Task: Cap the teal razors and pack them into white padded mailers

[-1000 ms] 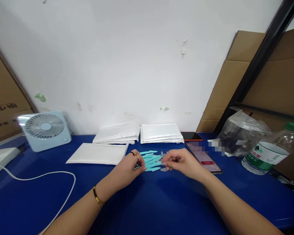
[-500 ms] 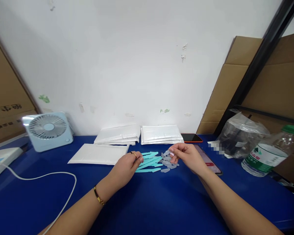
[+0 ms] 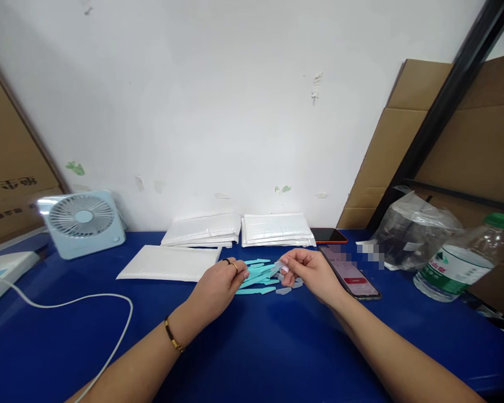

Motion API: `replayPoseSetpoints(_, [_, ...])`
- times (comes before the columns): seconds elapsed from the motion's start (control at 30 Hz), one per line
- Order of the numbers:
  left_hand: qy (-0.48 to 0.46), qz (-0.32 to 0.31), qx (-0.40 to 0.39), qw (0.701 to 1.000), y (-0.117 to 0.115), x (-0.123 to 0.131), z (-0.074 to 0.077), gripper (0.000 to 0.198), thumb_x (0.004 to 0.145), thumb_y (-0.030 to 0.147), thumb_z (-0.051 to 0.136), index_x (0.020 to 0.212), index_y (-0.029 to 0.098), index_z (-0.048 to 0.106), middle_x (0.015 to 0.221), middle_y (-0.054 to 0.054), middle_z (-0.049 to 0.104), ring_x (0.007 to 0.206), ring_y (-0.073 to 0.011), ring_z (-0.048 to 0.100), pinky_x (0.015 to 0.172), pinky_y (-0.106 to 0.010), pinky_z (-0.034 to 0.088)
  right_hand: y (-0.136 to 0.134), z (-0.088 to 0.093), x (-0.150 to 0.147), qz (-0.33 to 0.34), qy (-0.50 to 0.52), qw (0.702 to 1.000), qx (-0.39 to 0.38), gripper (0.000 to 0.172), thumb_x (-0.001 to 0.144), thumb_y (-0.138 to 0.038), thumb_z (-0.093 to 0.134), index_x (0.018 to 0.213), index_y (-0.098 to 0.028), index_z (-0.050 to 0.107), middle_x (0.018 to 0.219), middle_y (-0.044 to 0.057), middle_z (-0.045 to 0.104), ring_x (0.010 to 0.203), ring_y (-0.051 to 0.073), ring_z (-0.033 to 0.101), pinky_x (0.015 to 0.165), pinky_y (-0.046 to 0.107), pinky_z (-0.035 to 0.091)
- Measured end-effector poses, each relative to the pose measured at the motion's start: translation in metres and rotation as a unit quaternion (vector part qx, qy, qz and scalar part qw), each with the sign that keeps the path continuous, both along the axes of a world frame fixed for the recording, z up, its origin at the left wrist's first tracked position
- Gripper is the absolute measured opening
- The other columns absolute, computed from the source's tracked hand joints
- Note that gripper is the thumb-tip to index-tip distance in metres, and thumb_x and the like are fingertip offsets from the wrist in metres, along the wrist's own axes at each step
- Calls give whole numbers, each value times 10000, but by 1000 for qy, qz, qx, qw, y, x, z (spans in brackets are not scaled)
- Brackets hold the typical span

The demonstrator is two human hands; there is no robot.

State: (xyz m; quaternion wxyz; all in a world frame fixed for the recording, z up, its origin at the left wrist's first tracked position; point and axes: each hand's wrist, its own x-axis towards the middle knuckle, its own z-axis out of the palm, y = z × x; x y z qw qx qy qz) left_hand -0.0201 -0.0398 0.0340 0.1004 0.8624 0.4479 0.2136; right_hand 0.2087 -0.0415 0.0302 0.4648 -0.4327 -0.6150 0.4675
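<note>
Several turquoise eyebrow razors (image 3: 256, 291) lie in a loose pile on the blue table, with translucent blade caps (image 3: 283, 291) scattered at their right. My left hand (image 3: 218, 286) is closed at the left end of the pile, gripping the handle of an eyebrow razor (image 3: 261, 275) that points right. Between the thumb and fingers of my right hand (image 3: 313, 273) is a translucent cap (image 3: 276, 268), at the tip of that razor. Whether the cap sits on the blade cannot be made out. My right fingers cover part of the loose caps.
White padded envelopes (image 3: 168, 264) lie behind my left hand, with two stacks (image 3: 277, 228) against the wall. A lit phone (image 3: 355, 280) is right of my right hand. Further out stand a light-blue fan (image 3: 84, 224), a water bottle (image 3: 457, 263) and a white cable (image 3: 128, 313).
My right hand has moved left with the cap, bringing it to the tip of the razor in my left hand. More of the phone screen shows. My left hand has shifted slightly right.
</note>
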Motion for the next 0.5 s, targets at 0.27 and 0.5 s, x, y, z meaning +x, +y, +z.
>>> replayPoseSetpoints(0.27, [-9, -33, -24, 999, -6, 5, -5, 280, 910, 315, 346, 775, 189, 557, 773, -13, 557, 744, -142, 513, 659, -252, 372, -5, -4, -6, 85, -71, 993, -32, 365, 782, -508, 538, 727, -148, 559, 528, 9, 613, 492, 134, 602, 490, 233, 466])
replayPoseSetpoints(0.5, [55, -65, -60, 995, -13, 3, -16, 170, 814, 382, 535, 848, 254, 643, 826, -1, 608, 769, -162, 544, 672, -266, 381, -2, 6, 21, 76, -350, 923, 137, 235, 790, -395, 561, 804, -192, 678, 790, 31, 607, 587, 103, 517, 512, 216, 370])
